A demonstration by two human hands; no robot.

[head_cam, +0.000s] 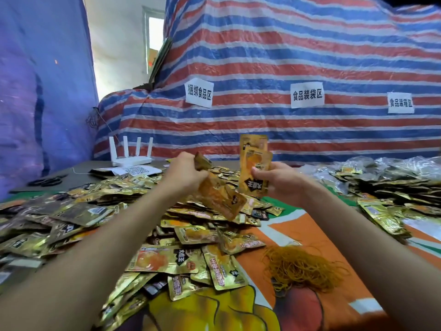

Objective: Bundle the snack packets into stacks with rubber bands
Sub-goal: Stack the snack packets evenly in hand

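Head view: gathering step. My right hand (279, 183) grips a small upright stack (254, 170); my left hand (187, 174) pinches one more packet (223, 201) above the loose heap (167, 256). Next, I'd square them together, then fetch rubber bands (303, 268).

Packets (143, 237) heap on the table (81, 174) before me and leftward, bands (303, 266) to their right. Above the heap, my left hand (183, 174) holds a packet (222, 199), my right hand (280, 181) a stack (255, 168). Behind: router (131, 160), scissors (45, 181) left of it, tarp (262, 68) behind all.
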